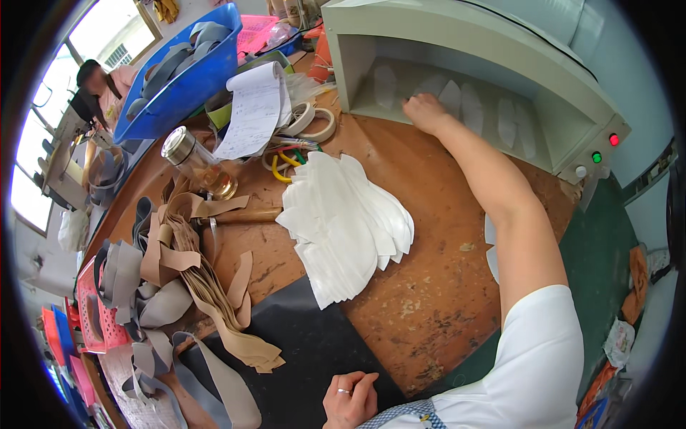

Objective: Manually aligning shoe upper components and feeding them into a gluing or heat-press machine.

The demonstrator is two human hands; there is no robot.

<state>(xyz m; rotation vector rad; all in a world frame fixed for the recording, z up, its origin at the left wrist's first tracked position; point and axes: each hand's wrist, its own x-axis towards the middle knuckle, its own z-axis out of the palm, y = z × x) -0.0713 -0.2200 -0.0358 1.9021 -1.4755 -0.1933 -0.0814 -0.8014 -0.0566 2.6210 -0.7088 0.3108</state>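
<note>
Head view: my curled right hand [424, 113], hold unclear, could brush pieces [471, 109] askew; left hand [349, 400] curled, seemingly empty

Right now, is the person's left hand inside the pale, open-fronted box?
No, the left hand is down by the flat black sheet, while the right hand reaches into the pale box.
</note>
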